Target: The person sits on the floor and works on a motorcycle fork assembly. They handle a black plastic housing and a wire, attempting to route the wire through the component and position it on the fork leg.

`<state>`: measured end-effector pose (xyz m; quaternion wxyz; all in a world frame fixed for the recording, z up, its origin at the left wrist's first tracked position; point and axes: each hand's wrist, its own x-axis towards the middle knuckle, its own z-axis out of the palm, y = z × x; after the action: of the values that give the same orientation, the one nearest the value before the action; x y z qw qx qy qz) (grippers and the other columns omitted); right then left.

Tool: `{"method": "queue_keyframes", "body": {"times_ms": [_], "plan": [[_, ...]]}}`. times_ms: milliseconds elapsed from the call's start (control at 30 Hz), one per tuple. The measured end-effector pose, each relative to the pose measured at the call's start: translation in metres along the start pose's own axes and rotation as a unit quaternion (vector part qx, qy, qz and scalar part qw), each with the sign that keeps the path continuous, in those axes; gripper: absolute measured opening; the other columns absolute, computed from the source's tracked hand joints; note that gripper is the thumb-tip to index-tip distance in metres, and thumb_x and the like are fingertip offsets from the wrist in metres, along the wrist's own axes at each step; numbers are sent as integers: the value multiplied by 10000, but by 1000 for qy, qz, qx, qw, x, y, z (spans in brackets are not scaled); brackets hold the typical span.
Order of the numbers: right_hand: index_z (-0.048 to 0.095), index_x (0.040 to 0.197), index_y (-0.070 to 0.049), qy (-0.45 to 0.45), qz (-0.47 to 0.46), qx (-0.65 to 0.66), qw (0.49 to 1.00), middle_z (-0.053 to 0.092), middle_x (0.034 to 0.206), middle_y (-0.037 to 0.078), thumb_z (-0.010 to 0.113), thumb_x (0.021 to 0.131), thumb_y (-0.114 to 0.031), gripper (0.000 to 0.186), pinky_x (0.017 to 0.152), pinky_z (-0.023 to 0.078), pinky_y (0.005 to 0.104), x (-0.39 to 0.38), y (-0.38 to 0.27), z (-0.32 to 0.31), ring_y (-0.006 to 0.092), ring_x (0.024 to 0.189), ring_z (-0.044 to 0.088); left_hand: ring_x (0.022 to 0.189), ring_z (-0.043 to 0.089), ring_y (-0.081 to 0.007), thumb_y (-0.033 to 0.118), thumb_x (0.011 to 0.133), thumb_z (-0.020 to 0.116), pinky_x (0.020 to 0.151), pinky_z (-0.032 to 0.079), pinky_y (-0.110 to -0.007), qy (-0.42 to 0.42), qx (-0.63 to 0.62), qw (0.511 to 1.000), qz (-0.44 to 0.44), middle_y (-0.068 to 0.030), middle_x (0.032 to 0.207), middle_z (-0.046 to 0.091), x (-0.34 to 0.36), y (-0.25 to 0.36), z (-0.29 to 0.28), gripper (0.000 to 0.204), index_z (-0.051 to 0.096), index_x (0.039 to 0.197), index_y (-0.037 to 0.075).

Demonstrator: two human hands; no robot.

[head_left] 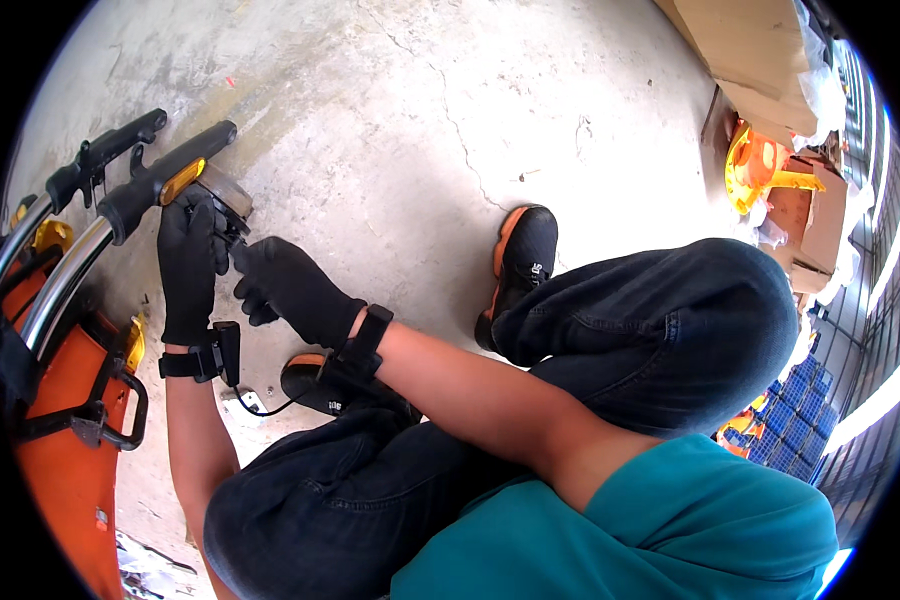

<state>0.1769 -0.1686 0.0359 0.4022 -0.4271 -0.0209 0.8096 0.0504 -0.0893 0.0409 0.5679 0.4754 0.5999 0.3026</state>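
Beside the black lower leg of a front fork with a yellow reflector, my left hand in a black glove closes around a round, grey-brown metal part. My right hand, also gloved, comes in from the right. Its fingers are curled, with the tips pinched at the lower side of that part; what they grip is hidden. A second fork leg runs parallel at the far left. Both legs continue into shiny chrome tubes.
At the left stands an orange vehicle body with a black bar. My dark shoes rest on the concrete floor. Cardboard boxes and an orange-yellow plastic part lie at the right, near blue crates.
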Motion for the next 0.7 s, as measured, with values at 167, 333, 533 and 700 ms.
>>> {"method": "queue_keyframes", "body": {"times_ms": [167,333,533,700], "plan": [[564,924,-62,49,-89,-149,984,588,716,41,451,1006,-417,381,489,463,255,-1,4,7,125,571,561,495,420,-26,192,985,511,420,332,-190,5,17,1000,10,27,691,511,2,-2,-3,137,551,968,62],[508,889,-80,-37,40,72,996,571,697,39,480,1005,-391,333,473,462,263,1,-2,3,109,539,536,493,415,-25,197,985,514,419,325,-196,15,26,999,25,28,679,505,6,-12,-4,140,552,963,64],[515,878,-85,68,-59,-106,990,546,655,33,453,1008,-414,359,431,429,244,0,3,11,101,500,513,539,424,-18,190,986,508,433,320,-195,4,22,1000,-4,31,711,502,0,-4,-6,127,539,955,71],[557,913,-96,-15,79,73,994,541,657,16,414,1025,-336,301,428,411,238,-2,-11,7,89,511,487,640,494,-49,196,984,510,576,404,-202,10,60,998,36,23,755,530,3,-6,-5,139,544,981,62]]}}
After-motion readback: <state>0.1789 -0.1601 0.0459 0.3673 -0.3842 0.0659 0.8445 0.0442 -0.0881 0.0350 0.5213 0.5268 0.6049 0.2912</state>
